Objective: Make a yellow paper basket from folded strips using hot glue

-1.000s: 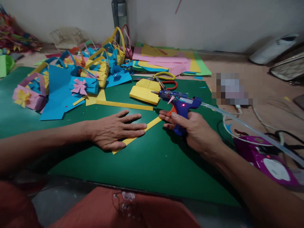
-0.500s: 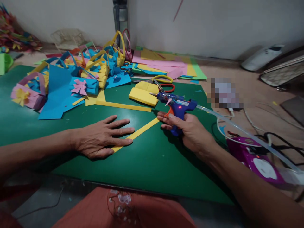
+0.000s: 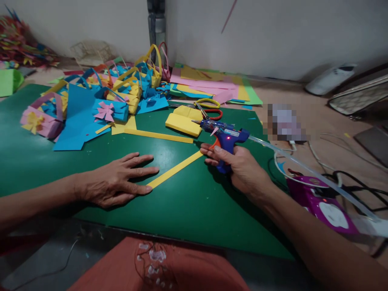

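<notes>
Right hand (image 3: 244, 163): wrapped about the handle of the glue gun (image 3: 228, 143), thumb across its side, fingers curled by the orange trigger; wrist low, forearm slanting in over the board's right part.
Glue gun: held just above the board (image 3: 188, 214), nozzle pointing toward the left edge, beside the yellow box (image 3: 183, 123); a red light glows on its body.
Left hand (image 3: 110, 182): palm down, fingers spread and gripping nothing, forearm in from the left; thumb low toward the near edge, forefinger tip on the strip's near-left end.
Strip (image 3: 176, 169): yellow, flat mid-board, slanting from left forefinger to right fingertips; whether those touch it, I cannot tell.
Second strip (image 3: 159, 136): beyond the first, running roughly along the far edge's direction.
Scissors (image 3: 216, 118): behind the yellow box, near the far edge, one loop yellow, one red.
Baskets (image 3: 133, 101): crowded at the far-left corner, behind a blue sheet (image 3: 75, 117).
Paper (image 3: 209, 85): stacked past the far edge.
Purple box (image 3: 315, 202): off the right edge, among cables.
</notes>
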The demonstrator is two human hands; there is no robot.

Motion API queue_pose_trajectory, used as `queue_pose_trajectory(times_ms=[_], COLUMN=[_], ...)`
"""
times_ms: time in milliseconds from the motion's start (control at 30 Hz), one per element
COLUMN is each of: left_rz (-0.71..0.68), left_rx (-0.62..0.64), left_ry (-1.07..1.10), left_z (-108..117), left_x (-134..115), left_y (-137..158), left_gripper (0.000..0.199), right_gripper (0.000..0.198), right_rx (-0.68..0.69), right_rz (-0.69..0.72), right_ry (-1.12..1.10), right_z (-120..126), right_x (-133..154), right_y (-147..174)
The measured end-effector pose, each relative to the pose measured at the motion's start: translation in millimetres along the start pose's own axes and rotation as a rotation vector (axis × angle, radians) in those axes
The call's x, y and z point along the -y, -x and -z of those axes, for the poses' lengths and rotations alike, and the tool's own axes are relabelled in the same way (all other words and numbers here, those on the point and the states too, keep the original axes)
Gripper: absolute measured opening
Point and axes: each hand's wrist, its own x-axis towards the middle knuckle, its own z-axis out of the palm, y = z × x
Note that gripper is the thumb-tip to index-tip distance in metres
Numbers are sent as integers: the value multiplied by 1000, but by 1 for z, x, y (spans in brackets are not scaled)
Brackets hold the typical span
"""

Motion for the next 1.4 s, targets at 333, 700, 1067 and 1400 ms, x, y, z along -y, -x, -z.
queue_pose_trajectory(times_ms=[333, 700, 1067, 1400], left_rz=[-10, 22, -178, -196], left_rx=[-17, -52, -175, -5], left_ry=[-12, -26, 72, 66], left_z=[-1, -1, 7, -3], left_x=[-5, -8, -13, 0], left_y=[4, -1, -62, -99], left_gripper=[43, 42, 35, 68], right_gripper=[25, 22, 27, 24], right_rx=[-75, -151, 91, 41], right_rz=[11, 116, -56, -68], right_ry=[-51, -90, -108, -141], right_z=[3, -2, -17, -13], right_x=[2, 9, -7, 0], right_y=[-3, 4, 21, 17])
